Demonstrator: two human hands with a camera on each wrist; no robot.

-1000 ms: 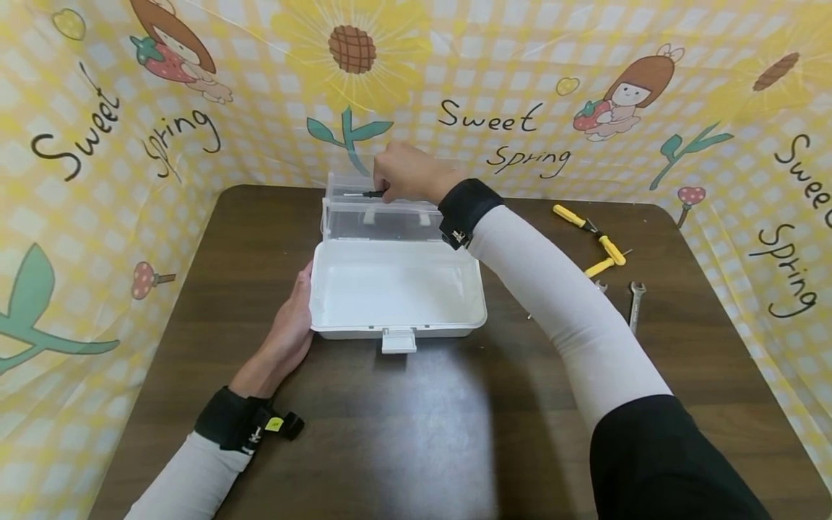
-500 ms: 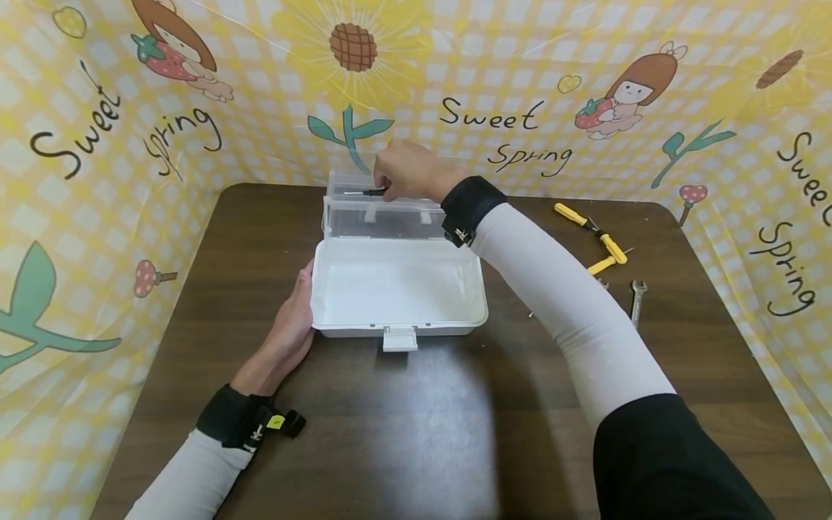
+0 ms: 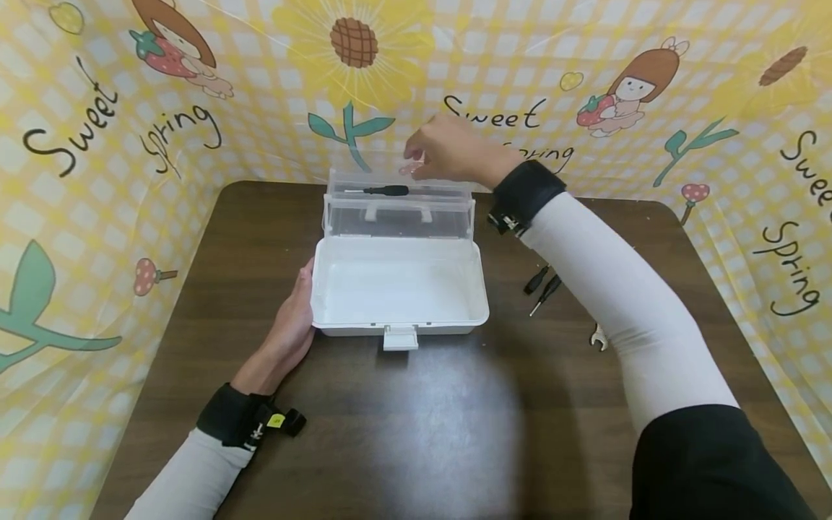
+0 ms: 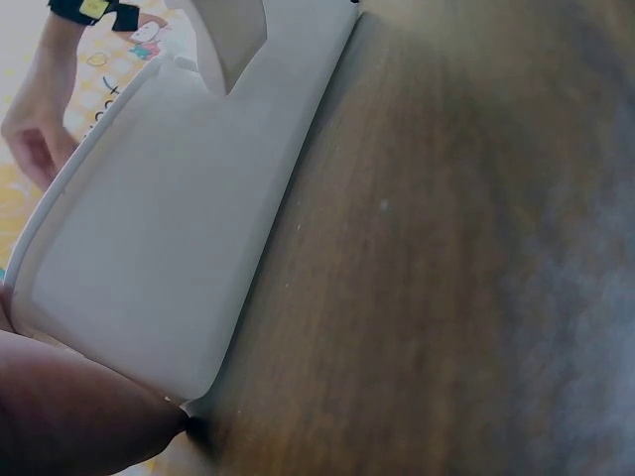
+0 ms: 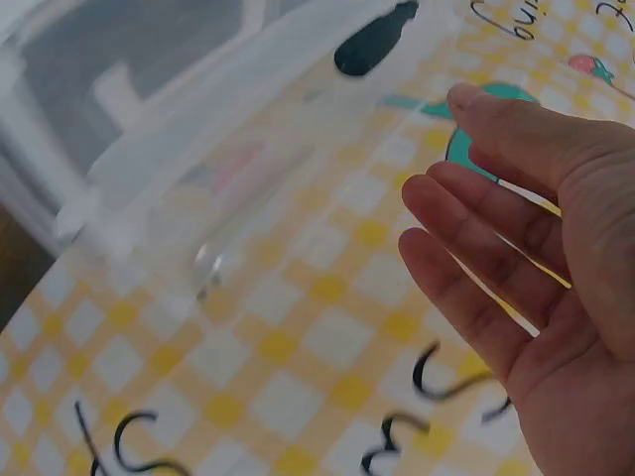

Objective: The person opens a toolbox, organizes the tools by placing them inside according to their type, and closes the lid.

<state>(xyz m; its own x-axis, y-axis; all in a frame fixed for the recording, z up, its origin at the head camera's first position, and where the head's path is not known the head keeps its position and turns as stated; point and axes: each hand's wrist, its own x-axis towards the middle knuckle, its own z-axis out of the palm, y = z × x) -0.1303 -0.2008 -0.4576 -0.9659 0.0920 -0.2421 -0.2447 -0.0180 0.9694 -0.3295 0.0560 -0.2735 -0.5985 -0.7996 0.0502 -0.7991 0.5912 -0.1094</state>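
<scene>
A yellow-and-white checked cloth (image 3: 260, 43) printed with sunflowers hangs behind a dark wooden table (image 3: 312, 440). Near the middle stands a white box (image 3: 400, 326), its latch (image 3: 400, 338) unfastened and jutting out at 6 o'clock, as suits an opened box. The clear lid (image 3: 400, 220) leans back at 12 o'clock, and in its see-through compartment a black-handled screwdriver (image 3: 388, 191) lies lengthwise, probably because the narrow space suits a long thin tool.

At 9 o'clock the left hand (image 3: 292, 321) lies along the box's side wall, fingers seemingly straight though partly hidden; it presses there, I judge, to steady the box against the lid's backward weight. At 1 o'clock the right hand (image 3: 448, 152) hangs above the lid with loosely bent fingers slightly parted and nothing in them, apart from the screwdriver.

Black-handled tools (image 3: 549, 287) lie at 3 o'clock, seemingly kept within the right hand's reach; a wrench (image 3: 599, 337), between 3 and 4 o'clock, is partly covered by the right sleeve (image 3: 624, 289)
</scene>
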